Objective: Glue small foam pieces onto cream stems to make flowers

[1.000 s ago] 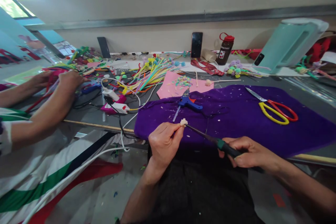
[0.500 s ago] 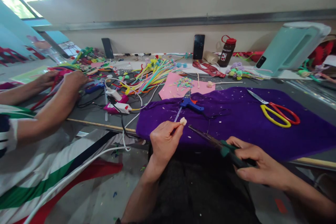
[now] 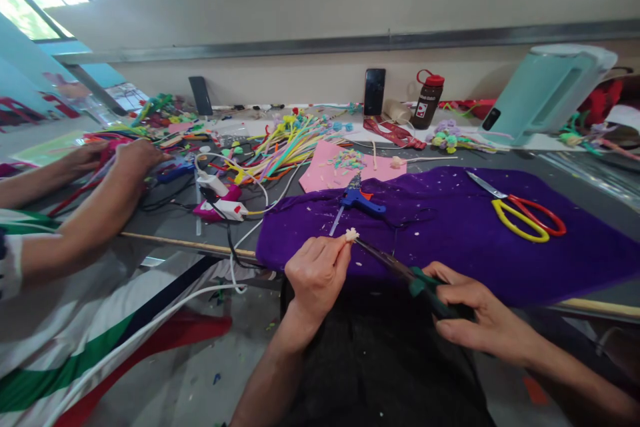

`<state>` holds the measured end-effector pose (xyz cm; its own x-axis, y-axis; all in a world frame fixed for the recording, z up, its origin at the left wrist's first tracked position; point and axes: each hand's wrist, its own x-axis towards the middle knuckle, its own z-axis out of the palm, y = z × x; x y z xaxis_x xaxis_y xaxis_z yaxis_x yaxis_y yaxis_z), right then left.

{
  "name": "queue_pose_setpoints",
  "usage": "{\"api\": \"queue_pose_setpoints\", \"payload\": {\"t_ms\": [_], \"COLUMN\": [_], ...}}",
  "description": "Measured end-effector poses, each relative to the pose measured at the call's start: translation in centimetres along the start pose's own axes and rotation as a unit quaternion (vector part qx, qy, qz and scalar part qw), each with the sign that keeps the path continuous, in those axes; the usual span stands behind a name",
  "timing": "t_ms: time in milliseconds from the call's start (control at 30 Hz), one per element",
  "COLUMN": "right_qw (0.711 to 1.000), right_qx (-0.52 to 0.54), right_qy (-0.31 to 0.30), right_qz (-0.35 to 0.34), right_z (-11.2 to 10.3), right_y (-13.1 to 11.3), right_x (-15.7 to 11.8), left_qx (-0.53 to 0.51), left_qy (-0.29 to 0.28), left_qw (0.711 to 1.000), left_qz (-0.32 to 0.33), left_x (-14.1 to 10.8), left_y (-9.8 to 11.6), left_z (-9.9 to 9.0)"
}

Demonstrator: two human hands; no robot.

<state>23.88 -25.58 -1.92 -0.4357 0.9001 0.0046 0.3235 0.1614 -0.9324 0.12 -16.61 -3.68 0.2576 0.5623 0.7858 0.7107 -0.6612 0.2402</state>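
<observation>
Between the thumb and fingertips of my left hand is a small cream flower-like piece. My right hand is wrapped round the dark green handles of a long-bladed tool, whose tip meets the right side of the cream piece. Whether its blades are parted is too small to tell. Both hands are over the near edge of a purple cloth. Just beyond my left hand lies a blue glue gun with a clear stick. Scissors with red and yellow handles rest on the cloth at the right.
Pink paper with small clippings lies behind the glue gun. White plugs and cables are at the left, near a co-worker's arms. A phone, a bottle and a mint-green appliance stand at the back.
The tool in my right hand has moved left, and its tip has come from a small gap away up to the cream piece. The view has shifted slightly.
</observation>
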Motion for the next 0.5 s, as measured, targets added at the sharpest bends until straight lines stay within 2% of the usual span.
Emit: {"api": "queue_pose_setpoints", "payload": {"t_ms": [500], "right_qw": [1.0], "right_qx": [-0.005], "right_qy": [0.003], "right_qz": [0.002], "right_z": [0.11], "right_y": [0.26], "right_x": [0.07], "left_qx": [-0.007], "left_qy": [-0.008], "left_qw": [1.0], "left_qz": [0.014], "left_x": [-0.02], "left_y": [0.11], "left_z": [0.09]}}
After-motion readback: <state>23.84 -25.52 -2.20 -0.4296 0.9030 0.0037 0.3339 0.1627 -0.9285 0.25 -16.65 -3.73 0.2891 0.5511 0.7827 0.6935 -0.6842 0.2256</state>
